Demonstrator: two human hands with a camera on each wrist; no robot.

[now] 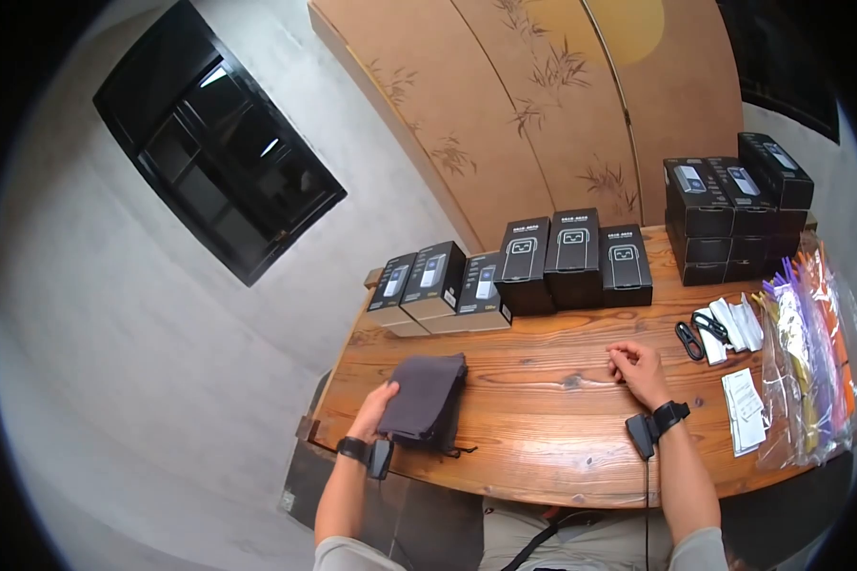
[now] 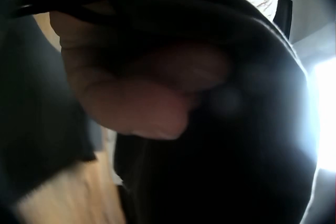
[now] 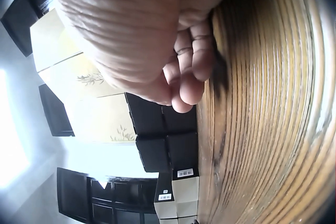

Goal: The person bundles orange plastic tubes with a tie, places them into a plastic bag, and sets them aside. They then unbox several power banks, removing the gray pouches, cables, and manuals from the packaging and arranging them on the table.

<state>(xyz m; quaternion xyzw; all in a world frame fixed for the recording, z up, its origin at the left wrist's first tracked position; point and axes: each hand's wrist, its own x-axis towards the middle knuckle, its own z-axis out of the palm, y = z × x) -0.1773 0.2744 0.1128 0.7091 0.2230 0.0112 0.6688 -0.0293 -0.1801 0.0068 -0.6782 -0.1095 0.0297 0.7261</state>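
Note:
The left hand (image 1: 375, 411) grips a dark grey cloth pouch (image 1: 423, 395) by its left side, over the table's left part; a black drawstring hangs at the pouch's lower right. In the left wrist view, curled fingers (image 2: 142, 98) press against the dark fabric (image 2: 231, 145), with the drawstring loop (image 2: 63, 4) beside them. The right hand (image 1: 638, 373) rests on the wooden table (image 1: 533, 409), fingers loosely curled and holding nothing. Seen from the right wrist, that hand (image 3: 152, 40) lies with its side by the tabletop (image 3: 262, 108).
Black-and-white boxes (image 1: 431, 281) and black boxes (image 1: 573, 262) line the back edge. More black boxes (image 1: 733, 209) are stacked at the back right. Black cables (image 1: 709, 326), white packets (image 1: 745, 324), paper leaflets (image 1: 743, 411) and plastic bags of colourful sticks (image 1: 814, 352) lie on the right.

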